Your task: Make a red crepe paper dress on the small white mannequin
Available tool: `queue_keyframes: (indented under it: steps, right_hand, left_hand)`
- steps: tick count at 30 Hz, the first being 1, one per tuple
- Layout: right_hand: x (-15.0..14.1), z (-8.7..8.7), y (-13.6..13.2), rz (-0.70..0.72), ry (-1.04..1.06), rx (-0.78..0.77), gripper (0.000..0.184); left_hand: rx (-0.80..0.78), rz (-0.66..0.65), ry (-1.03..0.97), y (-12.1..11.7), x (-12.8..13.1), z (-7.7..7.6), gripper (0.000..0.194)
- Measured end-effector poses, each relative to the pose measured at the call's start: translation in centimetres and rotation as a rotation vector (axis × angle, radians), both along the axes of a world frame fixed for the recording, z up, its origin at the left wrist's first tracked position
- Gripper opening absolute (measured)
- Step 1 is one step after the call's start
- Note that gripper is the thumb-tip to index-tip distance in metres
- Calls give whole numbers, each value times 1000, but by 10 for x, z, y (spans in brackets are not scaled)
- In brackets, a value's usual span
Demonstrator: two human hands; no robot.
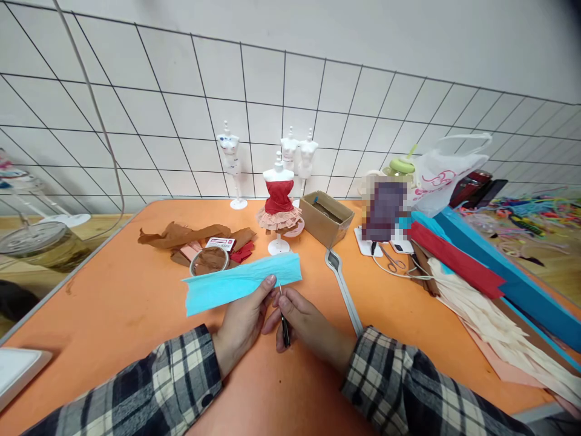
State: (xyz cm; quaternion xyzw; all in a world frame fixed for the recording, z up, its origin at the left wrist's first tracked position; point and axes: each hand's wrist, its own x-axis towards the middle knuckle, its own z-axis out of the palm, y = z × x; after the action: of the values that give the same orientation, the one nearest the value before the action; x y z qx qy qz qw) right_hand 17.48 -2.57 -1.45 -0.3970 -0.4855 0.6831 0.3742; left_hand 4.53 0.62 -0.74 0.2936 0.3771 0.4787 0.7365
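Observation:
A long strip of light blue crepe paper (236,281) lies across the orange table (136,315). My left hand (242,324) pinches its lower edge near the middle, thumb on top. My right hand (304,321) is closed round a thin tool with a black handle and a metal needle tip (284,324), the tip pointing up just below the strip. Both arms wear plaid sleeves.
Behind the strip lie brown and red paper scraps (190,236), a tape roll (209,260) and a small mannequin in a red dress (278,206). A cardboard box (325,218), scissors (393,259), a grey strap (342,284) and stacked red, blue and cream paper (476,284) sit at right.

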Motion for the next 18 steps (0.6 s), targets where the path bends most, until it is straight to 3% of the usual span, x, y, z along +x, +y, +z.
queue_keyframes:
  steps: [8, 18]
  right_hand:
    - [-2, -10, -1, -2, 4, 75, 57]
    - [-3, -9, -3, -33, -22, 103, 50]
  left_hand:
    - [5, -246, -20, -10, 3, -5, 47]
    - [18, -274, -43, -10, 3, 2, 47]
